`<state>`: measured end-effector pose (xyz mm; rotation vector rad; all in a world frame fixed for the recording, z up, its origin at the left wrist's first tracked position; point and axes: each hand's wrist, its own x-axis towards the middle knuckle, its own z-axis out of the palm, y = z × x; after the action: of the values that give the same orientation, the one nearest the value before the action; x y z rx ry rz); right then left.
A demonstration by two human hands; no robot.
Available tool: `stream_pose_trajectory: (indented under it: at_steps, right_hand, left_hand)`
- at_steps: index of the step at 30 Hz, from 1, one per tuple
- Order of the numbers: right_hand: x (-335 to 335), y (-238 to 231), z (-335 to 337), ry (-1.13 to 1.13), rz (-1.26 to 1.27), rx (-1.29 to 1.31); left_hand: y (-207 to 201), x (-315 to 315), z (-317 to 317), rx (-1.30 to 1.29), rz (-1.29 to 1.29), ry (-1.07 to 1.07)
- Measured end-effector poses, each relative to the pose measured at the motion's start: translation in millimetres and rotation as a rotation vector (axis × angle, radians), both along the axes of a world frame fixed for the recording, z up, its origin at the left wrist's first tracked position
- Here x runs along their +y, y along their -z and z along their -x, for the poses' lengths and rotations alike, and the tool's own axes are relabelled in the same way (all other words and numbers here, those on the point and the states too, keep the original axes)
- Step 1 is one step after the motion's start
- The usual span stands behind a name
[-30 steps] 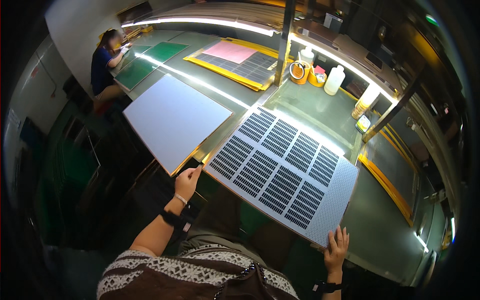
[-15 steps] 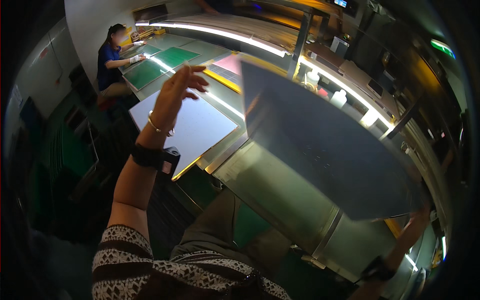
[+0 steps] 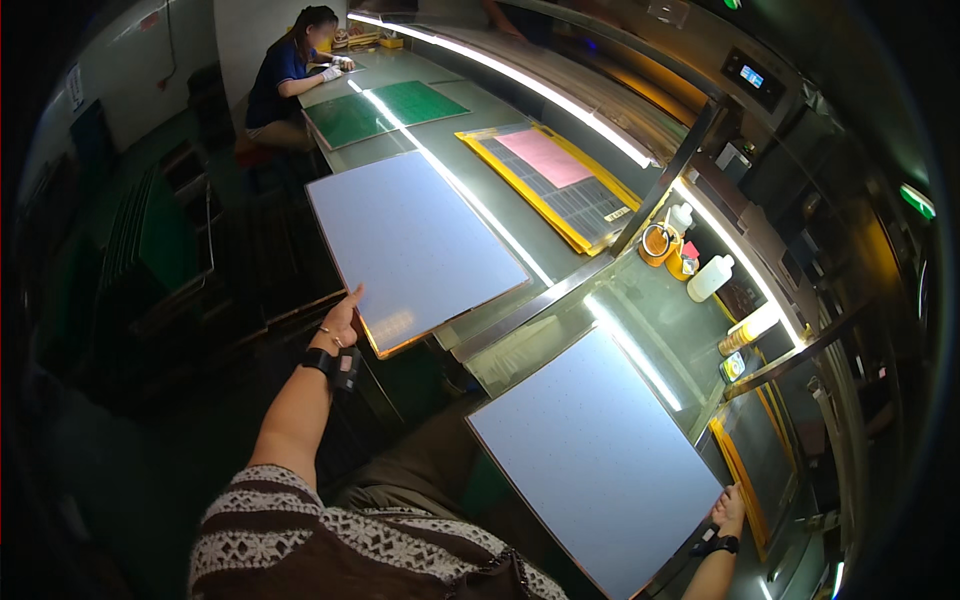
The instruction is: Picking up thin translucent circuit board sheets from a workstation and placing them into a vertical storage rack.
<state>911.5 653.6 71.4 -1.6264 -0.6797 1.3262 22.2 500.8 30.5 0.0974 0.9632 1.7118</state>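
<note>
Two thin, pale blue-white rectangular panels lie before me. My left hand (image 3: 342, 318) is at the near left edge of the left panel (image 3: 415, 250), closed on its rim, with part of the fingers hidden by the sheet. That panel rests on the worktable and juts past its front edge. My right hand (image 3: 729, 508) grips the right-hand edge of the right panel (image 3: 600, 450), which lies nearly flat and reaches out over the table's front edge toward me. Fine dark specks dot its face.
Green sheets (image 3: 385, 112) lie farther along the table, near a seated co-worker (image 3: 285, 80) in white gloves. A yellow frame with a pink sheet (image 3: 545, 157) lies at the back. White bottles (image 3: 710, 278) and orange-rimmed tubs (image 3: 657, 243) stand by a metal post (image 3: 680, 160).
The right panel, earlier tilted up with a dark face toward me, has come down nearly flat and looks pale. My left hand has dropped from above the left panel to its near edge.
</note>
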Motion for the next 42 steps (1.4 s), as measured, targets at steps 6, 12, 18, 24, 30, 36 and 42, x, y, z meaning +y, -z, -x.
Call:
stream_pose_trajectory:
  at_steps: [6,12,18,24,30,36,42]
  right_hand:
    - [-61,-140,201,-0.429,-0.151,-0.333]
    - [-99,-183,408,-0.852,-0.336,-0.117]
    - [-68,-220,508,-0.605,-0.635,0.459]
    - [-110,-225,585,-0.823,-1.078,-0.233]
    - [-133,-111,663,-1.299,-1.484,-1.005]
    - [-149,-42,664,-1.388,-1.174,-0.921]
    - [-138,-48,667,-1.392,-1.103,-0.952]
  left_hand:
    - [-17,-24,-5,0.237,-0.130,-0.351]
    - [-67,-30,-56,0.038,-0.483,-0.190]
    - [-102,-7,-89,0.044,-0.595,0.044]
    - [-130,-8,-41,0.255,-0.506,0.001]
    - [-97,-19,-35,-0.351,-0.670,-0.133]
    - [-52,-34,-61,-0.347,-0.451,-0.202]
    - [-45,-39,-55,-0.395,-0.497,-0.162]
